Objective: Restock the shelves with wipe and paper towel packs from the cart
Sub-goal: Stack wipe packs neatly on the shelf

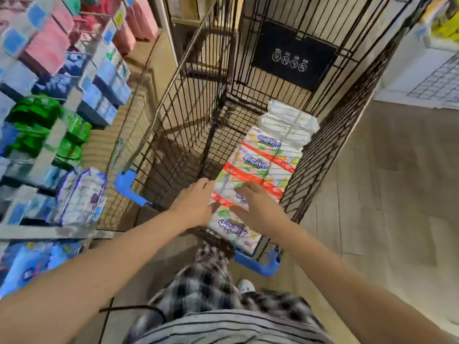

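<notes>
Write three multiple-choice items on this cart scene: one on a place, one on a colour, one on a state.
1. Where do the packs lie in the cart?
A. Along its right side
B. Along its left side
C. Hung over its front rim

2. What colour are the bands on the pack under the hands?
A. Green
B. Red
C. Black

3. What are the hands doing?
A. Both hang idle
B. Only one touches the pack
C. Both are on the pack

Answers:
1 A: the row of packs runs along the cart's right side.
2 B: red bands cross its white wrap.
3 C: the left hand is at its left edge and the right hand lies on top of it.
</notes>
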